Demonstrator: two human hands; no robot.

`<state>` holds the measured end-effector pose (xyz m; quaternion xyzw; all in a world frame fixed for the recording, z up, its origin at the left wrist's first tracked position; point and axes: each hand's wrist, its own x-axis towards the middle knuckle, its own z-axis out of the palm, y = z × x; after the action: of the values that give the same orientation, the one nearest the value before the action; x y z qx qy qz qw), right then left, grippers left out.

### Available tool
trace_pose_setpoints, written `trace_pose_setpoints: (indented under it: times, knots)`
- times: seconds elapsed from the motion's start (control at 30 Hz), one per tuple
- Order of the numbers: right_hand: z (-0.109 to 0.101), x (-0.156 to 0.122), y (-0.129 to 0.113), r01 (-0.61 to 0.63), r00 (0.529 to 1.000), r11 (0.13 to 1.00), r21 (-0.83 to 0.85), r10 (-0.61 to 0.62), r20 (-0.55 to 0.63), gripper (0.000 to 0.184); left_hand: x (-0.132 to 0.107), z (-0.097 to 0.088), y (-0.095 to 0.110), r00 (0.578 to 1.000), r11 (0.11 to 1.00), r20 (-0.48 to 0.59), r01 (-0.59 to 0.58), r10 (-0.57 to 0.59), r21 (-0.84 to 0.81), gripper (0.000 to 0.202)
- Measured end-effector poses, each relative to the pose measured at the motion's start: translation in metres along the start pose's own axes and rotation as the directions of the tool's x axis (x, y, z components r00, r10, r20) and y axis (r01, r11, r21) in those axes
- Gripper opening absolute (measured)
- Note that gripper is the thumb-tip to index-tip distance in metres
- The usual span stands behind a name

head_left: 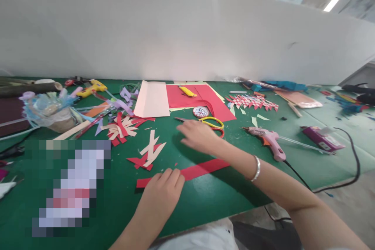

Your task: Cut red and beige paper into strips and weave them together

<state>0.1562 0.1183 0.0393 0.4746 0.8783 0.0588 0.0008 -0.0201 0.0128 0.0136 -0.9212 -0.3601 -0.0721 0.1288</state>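
Observation:
My left hand (163, 190) lies flat on the green table (205, 199), fingers together, pressing on a long red paper strip (202, 169). My right hand (197, 134), a silver bangle on its wrist, reaches forward with fingers stretched out over the table. It hovers just beside the yellow-handled scissors (213, 123), whose blades point left. I cannot see it gripping them. Small woven pieces of red and cream strips (148, 154) lie to the left of it.
Red and pink paper sheets (187, 100) with a yellow knife lie at the back centre. A pink glue gun (269, 140) with a black cord lies right. A round tape tin (200, 112), a red-white woven mat (253, 102), and paper scraps plus a yellow glue gun (91, 88) at left.

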Motion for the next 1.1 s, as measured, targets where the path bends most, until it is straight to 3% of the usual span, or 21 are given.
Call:
trace_pose_setpoints:
  times: [0.03,0.07,0.1,0.2,0.27,0.37,0.47,0.53,0.63,0.73,0.8,0.83,0.93,1.0,1.1]
  knots:
    - [0.0,0.008,-0.013,0.265,0.964,0.957,0.12,-0.261,-0.05,0.046,0.0,0.0,0.0,1.0,1.0,-0.007,-0.022,0.022,-0.009,0.029]
    - [0.002,0.017,-0.025,0.453,0.891,0.868,0.201,-0.44,-0.106,0.059,-0.001,0.001,0.0,0.999,0.999,-0.021,-0.045,0.045,-0.02,0.028]
    - [0.005,0.025,-0.036,0.539,0.842,0.809,0.234,-0.517,-0.152,0.066,-0.002,0.002,0.0,0.998,0.998,-0.035,-0.06,0.059,-0.032,0.027]
    - [0.019,0.052,-0.059,0.605,0.796,0.762,0.23,-0.583,-0.163,0.062,-0.003,0.006,-0.001,0.997,0.994,-0.026,-0.069,0.067,-0.084,0.024]
    - [0.03,0.071,-0.068,0.548,0.836,0.801,0.241,-0.519,-0.177,0.054,-0.002,0.007,-0.003,0.998,0.992,0.006,-0.053,0.054,-0.11,0.023]
    - [0.042,0.101,-0.073,0.364,0.926,0.885,0.289,-0.309,-0.219,0.046,0.001,0.009,-0.006,0.998,0.993,0.05,-0.021,0.027,-0.114,0.022]
    - [0.041,0.124,-0.068,0.226,0.962,0.903,0.364,-0.146,-0.232,0.046,0.003,0.009,-0.011,0.994,0.995,0.11,0.029,-0.019,-0.093,0.022]
    - [0.029,0.126,-0.058,0.172,0.971,0.875,0.452,-0.074,-0.227,0.046,0.003,0.008,-0.015,0.986,0.993,0.162,0.06,-0.043,-0.101,0.02]
    - [-0.002,0.098,-0.036,0.116,0.974,0.776,0.62,0.033,-0.223,0.033,0.002,0.004,-0.02,0.974,0.986,0.222,0.071,-0.037,-0.151,0.02]
    - [-0.029,0.039,-0.02,0.279,0.96,0.656,0.701,-0.189,-0.205,0.026,0.003,-0.003,-0.021,0.969,0.983,0.246,0.076,-0.033,-0.166,0.025]
    - [-0.034,-0.004,-0.018,0.326,0.937,0.64,0.696,-0.314,-0.149,0.018,0.004,-0.005,-0.02,0.972,0.984,0.229,0.083,-0.046,-0.155,0.027]
    - [-0.03,-0.024,-0.02,0.329,0.93,0.656,0.679,-0.352,-0.11,0.019,0.004,-0.005,-0.018,0.976,0.985,0.213,0.082,-0.049,-0.153,0.027]
    - [-0.005,-0.066,-0.031,0.272,0.955,0.806,0.526,-0.292,-0.046,0.018,0.003,-0.001,-0.013,0.986,0.981,0.16,0.082,-0.054,-0.176,0.022]
    - [0.015,-0.078,-0.039,0.254,0.967,0.878,0.406,-0.231,-0.105,0.015,0.001,0.002,-0.012,0.987,0.97,0.132,0.118,-0.091,-0.212,0.02]
    - [0.03,-0.083,-0.044,0.24,0.963,0.92,0.31,-0.184,-0.199,0.021,-0.005,0.003,-0.013,0.979,0.949,0.109,0.197,-0.175,-0.245,0.019]
